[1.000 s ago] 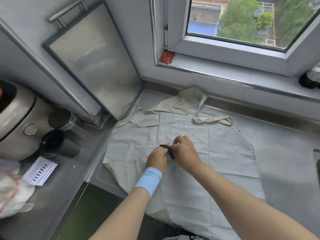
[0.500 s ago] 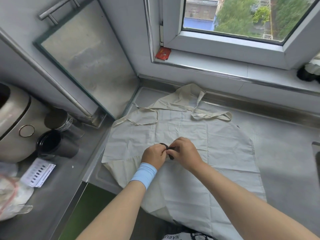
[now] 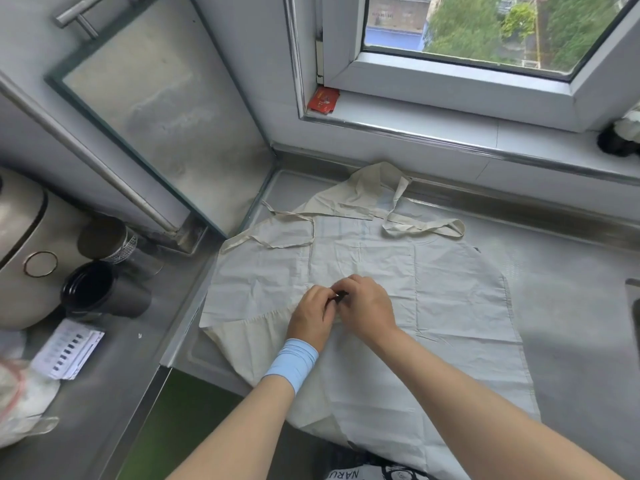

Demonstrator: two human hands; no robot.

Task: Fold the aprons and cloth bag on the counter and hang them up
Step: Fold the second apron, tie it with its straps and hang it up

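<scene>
Right, apron [image 3: 433, 289] lies spread flat, bib toward the tabletop's [image 3: 571, 289] back edge. Left hand [image 3: 311, 315] & right hand [image 3: 369, 308] meet mid-cloth, fingers pinching a small black item [image 3: 341, 296]. Prob. best: set it aside, tuck straps [image 3: 426, 228] in, fold lengthwise.

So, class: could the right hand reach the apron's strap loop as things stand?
Probably yes: only flat apron lies between the right hand and the loop. But it and the left hand pinch a black item, so it must let go first.
</scene>
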